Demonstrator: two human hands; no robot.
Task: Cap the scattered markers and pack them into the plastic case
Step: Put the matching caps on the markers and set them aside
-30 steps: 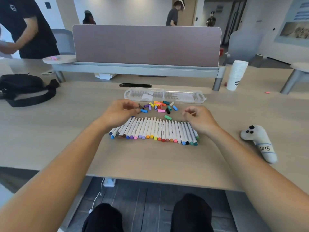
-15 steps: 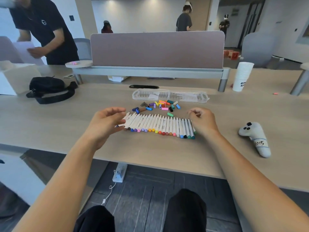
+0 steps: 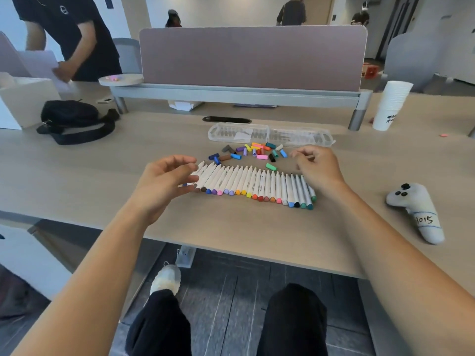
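head view, left hand (image 3: 164, 186) loose-fingered against marker row (image 3: 257, 183), right hand (image 3: 317, 168) curled, grasp unclear

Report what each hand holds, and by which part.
Left hand only touches the leftmost markers; no grip shows. Right hand: curled, contents cannot be told.

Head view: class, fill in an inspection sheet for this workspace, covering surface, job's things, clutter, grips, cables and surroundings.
Surface: pale wooden table.
Job's things: uncapped markers in a side-by-side row; loose caps piled behind them; clear case lying open farther back.
Clutter: black bag; stack of paper cups; white controller.
Grips: left hand open, fingers touching the row's left end; right hand curled over the right end, hold unclear.
Cables: power strip under the table; no cord made out.
Surroundings: divider panel behind; person in dark shirt at left.
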